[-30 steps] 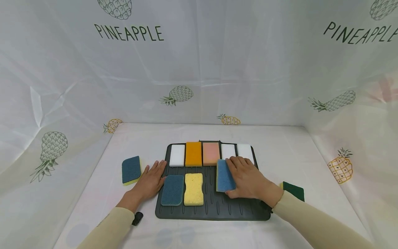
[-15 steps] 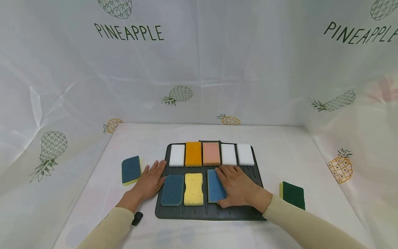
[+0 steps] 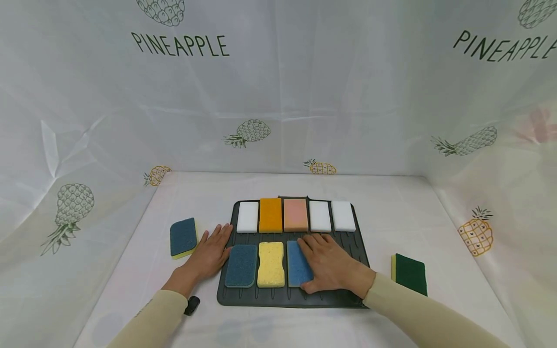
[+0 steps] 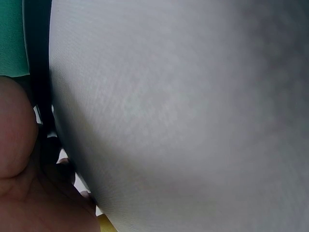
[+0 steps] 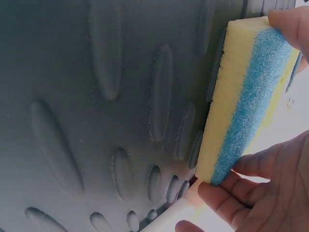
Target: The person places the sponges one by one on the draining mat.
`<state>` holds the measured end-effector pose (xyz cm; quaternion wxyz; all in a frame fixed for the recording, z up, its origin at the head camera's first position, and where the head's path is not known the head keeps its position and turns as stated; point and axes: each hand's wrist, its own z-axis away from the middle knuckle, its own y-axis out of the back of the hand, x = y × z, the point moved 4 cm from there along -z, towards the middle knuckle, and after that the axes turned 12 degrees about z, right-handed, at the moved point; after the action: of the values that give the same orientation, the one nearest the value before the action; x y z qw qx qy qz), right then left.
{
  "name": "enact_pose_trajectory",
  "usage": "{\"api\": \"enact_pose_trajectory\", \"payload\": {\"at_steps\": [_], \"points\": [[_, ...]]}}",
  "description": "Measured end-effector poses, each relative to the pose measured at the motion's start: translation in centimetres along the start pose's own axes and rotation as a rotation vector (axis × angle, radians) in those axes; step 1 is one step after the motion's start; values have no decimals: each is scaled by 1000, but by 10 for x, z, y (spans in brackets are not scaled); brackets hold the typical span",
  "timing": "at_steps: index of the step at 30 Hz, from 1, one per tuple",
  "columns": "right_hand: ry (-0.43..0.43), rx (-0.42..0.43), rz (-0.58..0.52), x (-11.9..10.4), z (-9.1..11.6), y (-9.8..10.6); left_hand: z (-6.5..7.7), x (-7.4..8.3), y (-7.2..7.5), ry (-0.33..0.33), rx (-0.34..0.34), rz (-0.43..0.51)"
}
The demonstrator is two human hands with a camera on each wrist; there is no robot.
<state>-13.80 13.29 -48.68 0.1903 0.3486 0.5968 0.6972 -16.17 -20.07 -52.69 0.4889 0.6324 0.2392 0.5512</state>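
Observation:
My right hand [image 3: 334, 265] holds a blue-topped sponge [image 3: 298, 269] on the dark ribbed mat [image 3: 252, 299]. In the right wrist view, thumb and fingers grip opposite ends of this sponge [image 5: 248, 96], whose lower layer is yellow. Just to its left lies a yellow sponge [image 3: 271, 265] with notched sides, followed by a dark blue sponge [image 3: 241, 266]. My left hand [image 3: 206, 258] rests flat, fingers extended, at the mat's left edge. In the left wrist view a blurred pale surface fills most of the picture, with part of the hand [image 4: 17, 140] at the left.
Along the mat's back stand a white block [image 3: 247, 217], an orange one [image 3: 271, 215], a pink one [image 3: 295, 215] and two more white ones [image 3: 320, 216]. A dark blue sponge [image 3: 183, 237] lies left of the mat; a green one [image 3: 410, 274] lies right.
My right hand has carried the blue-topped sponge left and towards me, from in front of the white blocks to beside the yellow sponge. The left hand stays in place.

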Motion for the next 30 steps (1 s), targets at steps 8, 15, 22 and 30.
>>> {"api": "enact_pose_trajectory", "payload": {"at_steps": [8,15,22,30], "points": [[-10,0,9,-1,-2,-1,1,3,2,1,0,7],[-11,-7,15,-2,-2,-1,2,6,4,6,-5,20],[-19,-26,4,-1,-2,-2,2,8,5,15,-11,18],[-25,-24,-4,-1,-3,-2,2,8,6,13,-4,15]]}}
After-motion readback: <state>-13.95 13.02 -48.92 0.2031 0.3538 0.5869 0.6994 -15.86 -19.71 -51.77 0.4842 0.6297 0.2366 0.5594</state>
